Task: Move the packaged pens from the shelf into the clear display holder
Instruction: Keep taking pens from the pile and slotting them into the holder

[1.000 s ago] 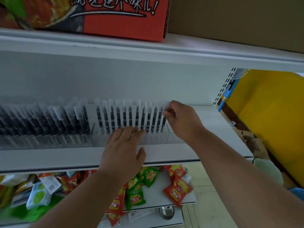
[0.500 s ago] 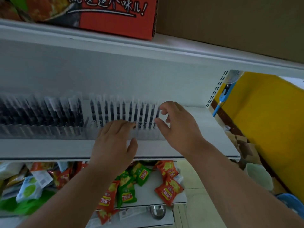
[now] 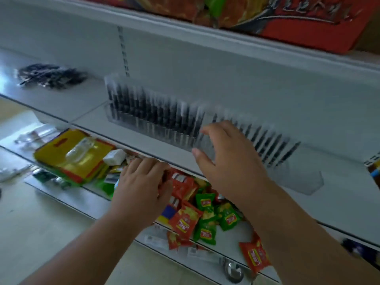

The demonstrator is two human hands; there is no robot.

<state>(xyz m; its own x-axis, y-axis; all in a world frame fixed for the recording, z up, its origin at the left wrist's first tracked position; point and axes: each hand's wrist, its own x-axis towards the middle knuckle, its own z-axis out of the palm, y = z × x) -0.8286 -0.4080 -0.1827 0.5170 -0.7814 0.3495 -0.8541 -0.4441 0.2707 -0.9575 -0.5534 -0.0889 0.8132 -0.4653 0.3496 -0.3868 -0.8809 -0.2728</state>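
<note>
A long clear display holder [image 3: 298,179] stands on the white shelf [image 3: 86,112], with a row of upright packaged black pens [image 3: 156,114] in it; the view is blurred. A loose pile of packaged pens [image 3: 49,76] lies on the shelf at the far left. My right hand [image 3: 228,161] hovers in front of the holder's middle, fingers spread, holding nothing. My left hand [image 3: 144,182] sits lower, at the shelf's front edge, fingers loosely curled and empty.
Below the shelf, a lower shelf holds red and green snack packets [image 3: 205,212] and a yellow carded package [image 3: 70,155]. A red printed carton [image 3: 287,19] sits on the shelf above. A metal ladle [image 3: 232,272] lies near the bottom.
The view has swung left and tilted. Both hands have come away from the pen row: the left dropped to the shelf edge, the right pulled back in front of the holder.
</note>
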